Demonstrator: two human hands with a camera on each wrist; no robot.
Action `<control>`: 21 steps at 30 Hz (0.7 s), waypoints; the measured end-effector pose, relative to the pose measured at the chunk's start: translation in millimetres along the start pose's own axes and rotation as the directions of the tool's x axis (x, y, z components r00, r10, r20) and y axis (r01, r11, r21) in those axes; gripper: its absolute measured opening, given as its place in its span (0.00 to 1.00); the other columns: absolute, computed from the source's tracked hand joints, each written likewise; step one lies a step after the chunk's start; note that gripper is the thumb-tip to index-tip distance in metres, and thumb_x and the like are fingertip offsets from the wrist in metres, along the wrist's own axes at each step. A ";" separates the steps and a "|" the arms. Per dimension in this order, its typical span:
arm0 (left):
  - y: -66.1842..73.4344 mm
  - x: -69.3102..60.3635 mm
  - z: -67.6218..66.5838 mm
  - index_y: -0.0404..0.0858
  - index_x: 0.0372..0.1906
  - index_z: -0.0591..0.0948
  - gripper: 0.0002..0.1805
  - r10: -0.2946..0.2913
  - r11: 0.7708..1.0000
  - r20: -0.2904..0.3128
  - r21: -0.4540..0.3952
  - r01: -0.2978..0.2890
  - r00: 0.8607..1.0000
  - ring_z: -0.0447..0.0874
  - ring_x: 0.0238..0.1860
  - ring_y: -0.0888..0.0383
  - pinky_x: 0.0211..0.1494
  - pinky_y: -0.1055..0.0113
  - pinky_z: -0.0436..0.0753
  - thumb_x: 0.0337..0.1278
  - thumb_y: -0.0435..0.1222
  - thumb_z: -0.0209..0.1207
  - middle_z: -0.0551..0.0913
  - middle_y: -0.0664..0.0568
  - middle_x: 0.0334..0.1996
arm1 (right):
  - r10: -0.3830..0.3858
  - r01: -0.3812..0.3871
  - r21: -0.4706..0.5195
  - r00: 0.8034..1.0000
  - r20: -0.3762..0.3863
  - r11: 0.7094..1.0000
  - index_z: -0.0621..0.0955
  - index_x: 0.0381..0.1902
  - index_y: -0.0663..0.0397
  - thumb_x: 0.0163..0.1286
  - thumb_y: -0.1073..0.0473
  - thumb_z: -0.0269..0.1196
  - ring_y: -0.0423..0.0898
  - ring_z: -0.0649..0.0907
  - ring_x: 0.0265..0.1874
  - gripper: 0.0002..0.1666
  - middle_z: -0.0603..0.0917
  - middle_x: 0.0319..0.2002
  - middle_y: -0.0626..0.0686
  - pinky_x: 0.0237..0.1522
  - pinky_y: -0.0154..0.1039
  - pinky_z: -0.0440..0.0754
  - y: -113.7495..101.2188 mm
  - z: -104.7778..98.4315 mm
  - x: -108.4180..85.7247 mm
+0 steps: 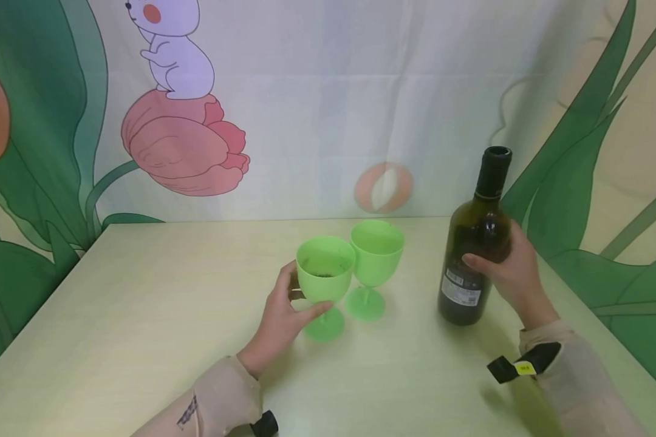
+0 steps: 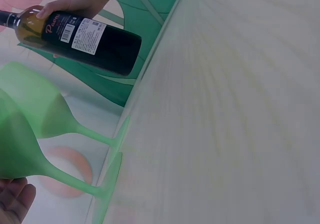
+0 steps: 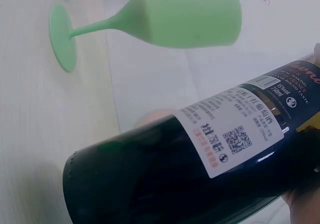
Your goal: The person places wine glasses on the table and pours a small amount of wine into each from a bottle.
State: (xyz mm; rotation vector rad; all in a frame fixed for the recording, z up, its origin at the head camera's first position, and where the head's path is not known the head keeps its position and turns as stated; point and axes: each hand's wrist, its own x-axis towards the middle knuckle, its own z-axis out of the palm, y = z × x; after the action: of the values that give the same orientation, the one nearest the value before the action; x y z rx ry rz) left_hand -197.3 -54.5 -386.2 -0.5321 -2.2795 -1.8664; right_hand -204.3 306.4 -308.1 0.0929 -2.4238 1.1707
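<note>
My left hand [image 1: 284, 315] holds a light green goblet [image 1: 325, 285], with the thumb across the lower bowl and the fingers on its far left side. Something dark shows inside that goblet's bowl. Just behind it, to the right, a second green goblet [image 1: 376, 258] stands upright on the table. My right hand [image 1: 516, 276] grips a dark wine bottle [image 1: 464, 237] around its upper body. In the left wrist view the bottle [image 2: 117, 49] is lifted off the table, and its neck has no visible stopper in the head view. A white printed label [image 3: 232, 131] faces the right wrist camera.
The pale table [image 1: 142, 315] runs back to a white curtain [image 1: 306, 109] printed with a pink flower and a white animal. Large green printed leaves [image 1: 574, 200] border the right side. Black straps with small devices [image 1: 525, 364] sit on both sleeves.
</note>
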 end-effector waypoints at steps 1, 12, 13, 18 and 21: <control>-0.4 0.5 -0.4 0.49 0.68 0.62 0.45 -0.001 1.000 -0.002 0.002 0.001 1.000 0.75 0.52 0.54 0.56 0.58 0.78 0.44 0.36 0.73 0.76 0.50 0.57 | 0.004 -0.004 0.003 1.000 -0.009 1.000 0.64 0.68 0.58 0.55 0.57 0.71 0.27 0.70 0.45 0.45 0.75 0.52 0.47 0.50 0.41 0.72 2.0 0.1 1.9; -5.1 5.9 -3.6 0.49 0.67 0.62 0.44 0.011 1.000 -0.023 0.010 -0.011 1.000 0.76 0.51 0.54 0.54 0.61 0.80 0.45 0.36 0.72 0.77 0.50 0.56 | 0.058 -0.052 0.075 0.996 -0.073 0.996 0.65 0.68 0.56 0.56 0.57 0.70 0.29 0.71 0.46 0.43 0.72 0.47 0.33 0.51 0.34 0.70 18.9 1.9 16.9; -5.9 6.7 -3.9 0.50 0.67 0.63 0.44 0.014 1.000 -0.027 0.009 -0.013 1.000 0.76 0.51 0.55 0.54 0.62 0.80 0.44 0.35 0.73 0.77 0.51 0.56 | 0.061 -0.056 0.072 0.996 -0.070 0.996 0.64 0.68 0.56 0.56 0.57 0.70 0.28 0.71 0.46 0.44 0.72 0.49 0.35 0.52 0.35 0.70 19.8 2.1 18.0; -8.5 9.1 -4.4 0.50 0.67 0.63 0.44 0.031 0.999 -0.032 0.010 -0.031 0.999 0.76 0.51 0.55 0.53 0.64 0.80 0.44 0.35 0.73 0.77 0.51 0.56 | 0.074 -0.068 0.082 0.994 -0.078 0.994 0.63 0.70 0.55 0.57 0.58 0.70 0.28 0.71 0.46 0.45 0.72 0.49 0.35 0.51 0.33 0.70 24.1 3.5 21.9; -8.8 10.7 -4.8 0.50 0.67 0.63 0.43 0.036 0.999 -0.030 0.008 -0.035 0.999 0.76 0.51 0.55 0.53 0.65 0.80 0.45 0.36 0.72 0.77 0.51 0.56 | 0.078 -0.070 0.098 0.993 -0.083 0.993 0.63 0.70 0.54 0.58 0.59 0.70 0.28 0.71 0.47 0.44 0.72 0.49 0.34 0.51 0.32 0.70 26.4 4.6 23.9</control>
State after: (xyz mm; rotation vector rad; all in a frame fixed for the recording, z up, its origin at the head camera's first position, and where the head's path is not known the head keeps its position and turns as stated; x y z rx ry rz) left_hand -210.8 -58.7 -389.7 -0.5366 -2.2425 -1.8361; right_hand -234.0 322.8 -319.8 -0.0193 -2.3139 1.2953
